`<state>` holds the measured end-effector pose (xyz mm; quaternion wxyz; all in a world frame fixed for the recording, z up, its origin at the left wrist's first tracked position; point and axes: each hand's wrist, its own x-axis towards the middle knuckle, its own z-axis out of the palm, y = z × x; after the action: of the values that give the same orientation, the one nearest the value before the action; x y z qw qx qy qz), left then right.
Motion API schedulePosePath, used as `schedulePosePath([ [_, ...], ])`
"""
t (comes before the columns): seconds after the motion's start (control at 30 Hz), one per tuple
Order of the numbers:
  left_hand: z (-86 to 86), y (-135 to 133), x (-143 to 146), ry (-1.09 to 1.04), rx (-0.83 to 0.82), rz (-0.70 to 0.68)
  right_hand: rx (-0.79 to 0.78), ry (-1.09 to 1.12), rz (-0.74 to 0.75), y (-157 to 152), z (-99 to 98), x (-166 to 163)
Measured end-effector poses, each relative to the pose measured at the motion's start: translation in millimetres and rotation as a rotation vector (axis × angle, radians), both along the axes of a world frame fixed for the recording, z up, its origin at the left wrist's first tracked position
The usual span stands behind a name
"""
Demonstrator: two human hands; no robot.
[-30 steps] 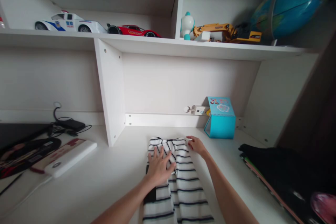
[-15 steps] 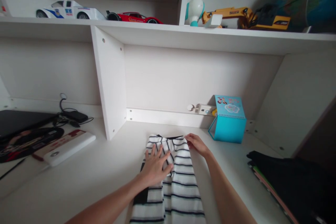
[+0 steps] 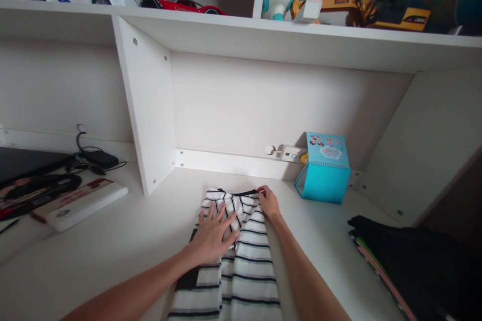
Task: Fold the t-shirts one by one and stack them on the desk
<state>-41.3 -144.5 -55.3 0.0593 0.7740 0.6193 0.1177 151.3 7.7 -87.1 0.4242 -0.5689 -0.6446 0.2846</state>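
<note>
A white shirt with dark stripes (image 3: 253, 266) lies folded lengthwise on the desk, its dark-edged neckline at the far end. My left hand (image 3: 214, 235) rests on its upper left part, palm down with fingers spread. At the far right corner of the shirt, my right hand (image 3: 268, 201) pinches the cloth near the neckline between thumb and fingers. A dark patch of the shirt (image 3: 189, 278) shows at its left side, below my left wrist. The shirt's near end runs out of the picture.
A blue desk calendar (image 3: 326, 180) stands right of the shirt, by a wall socket (image 3: 289, 153). Dark folded cloth (image 3: 410, 256) lies at the right. A white box (image 3: 86, 206) and black cables (image 3: 94, 158) lie left. Toys, including a red car (image 3: 183, 4), line the shelf (image 3: 211, 24) overhead.
My right hand has shifted slightly inward on the shirt's far right corner, and the cloth there is more creased. My left hand stays spread on the shirt. The view has tilted a little.
</note>
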Motion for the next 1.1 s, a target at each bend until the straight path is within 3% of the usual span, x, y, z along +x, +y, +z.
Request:
schedulePosePath([
  [0.43,3.2,-0.7,3.8,0.008,-0.01,0.019,0.074,0.044,0.146,2.4,-4.7,9.9],
  [0.63,6.6,-2.3,4.7,-0.012,-0.025,0.039,0.106,0.043,0.102,4.6,-6.9,8.3],
  [0.8,7.7,-1.9,2.0,-0.013,-0.022,0.052,0.132,-0.07,0.033,-2.2,-1.8,3.8],
  [1.0,2.9,-2.3,0.1,-0.018,-0.011,0.065,0.177,-0.311,-0.103,-20.2,21.9,-11.2],
  [1.1,-1.1,-0.9,0.0,-0.019,0.005,0.09,0.178,-0.429,-0.076,-33.1,28.3,-28.9],
])
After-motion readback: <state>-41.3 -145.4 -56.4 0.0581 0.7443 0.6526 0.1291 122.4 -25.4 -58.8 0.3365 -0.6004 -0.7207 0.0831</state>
